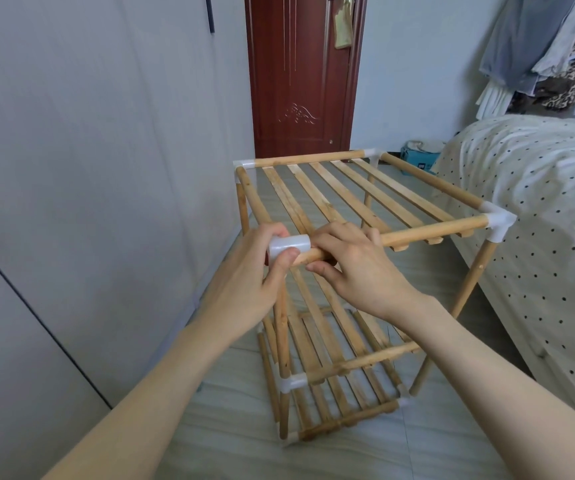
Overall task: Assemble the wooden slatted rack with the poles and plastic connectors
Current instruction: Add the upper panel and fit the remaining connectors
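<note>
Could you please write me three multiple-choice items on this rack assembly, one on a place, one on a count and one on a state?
1. Where is the bed?
A. right of the rack
B. left of the rack
C. behind the door

2. How many slatted shelves show on the rack?
A. one
B. three
C. five

3. What is the left hand doing?
A. hanging idle
B. pinching the plastic connector
C. pressing the floor

Answers:
1. A, the spotted bed fills the right side.
2. B, top, middle and bottom shelves show.
3. B, thumb and fingers pinch the plastic connector at the near-left corner, while the right hand grips the front pole.
</note>
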Available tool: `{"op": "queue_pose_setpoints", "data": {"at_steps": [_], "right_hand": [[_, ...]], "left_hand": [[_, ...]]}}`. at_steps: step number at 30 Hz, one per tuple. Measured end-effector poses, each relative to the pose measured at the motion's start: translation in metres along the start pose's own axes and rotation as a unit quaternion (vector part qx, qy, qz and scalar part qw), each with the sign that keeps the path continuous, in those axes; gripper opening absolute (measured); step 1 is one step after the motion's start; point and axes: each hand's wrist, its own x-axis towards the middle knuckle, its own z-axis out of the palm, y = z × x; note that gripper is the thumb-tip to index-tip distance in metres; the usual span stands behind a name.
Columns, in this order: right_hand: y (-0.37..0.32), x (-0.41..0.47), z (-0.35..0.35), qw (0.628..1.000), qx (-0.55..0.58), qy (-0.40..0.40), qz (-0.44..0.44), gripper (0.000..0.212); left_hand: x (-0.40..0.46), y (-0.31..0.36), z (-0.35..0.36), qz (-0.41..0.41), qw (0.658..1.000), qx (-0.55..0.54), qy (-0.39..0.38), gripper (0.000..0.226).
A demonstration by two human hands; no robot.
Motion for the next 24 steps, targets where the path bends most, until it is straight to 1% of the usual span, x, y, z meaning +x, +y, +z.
{"op": "queue_pose_setpoints", "data": {"at_steps": [2,4,7,10,15,19,24], "right_hand": [[0.0,0.0,0.001,1.0,0.003,0.006,-0.006,0.029],[0.0,-0.001,0.001,1.0,0.015,0.0,-0.009,0.027],[0.001,0.001,0.003,1.0,0.016,-0.001,-0.006,0.02],[0.0,0.003,0.002,1.0,0.011,0.011,-0.011,0.02],[-0.002,0.008,0.001,1.0,0.01,0.014,-0.002,0.016],[-0.004,0.012,0.002,1.0,0.01,0.015,0.008,0.013],[-0.006,0.017,0.002,0.999,0.022,0.025,0.015,0.011]], "left_hand": [[0.0,0.001,-0.001,0.003,1.0,0.024,-0.001,0.027],[0.002,0.005,-0.003,0.002,0.999,0.026,0.019,0.024],[0.007,0.01,-0.011,-0.009,0.997,-0.033,0.068,0.01],[0.005,0.01,-0.016,-0.011,0.998,-0.04,0.054,0.007],[0.004,0.004,-0.02,-0.03,0.997,-0.035,0.054,0.01],[0.001,-0.001,-0.021,-0.041,0.998,-0.022,0.032,0.012],[-0.002,-0.009,-0.019,-0.054,0.998,-0.017,0.036,0.013]]}}
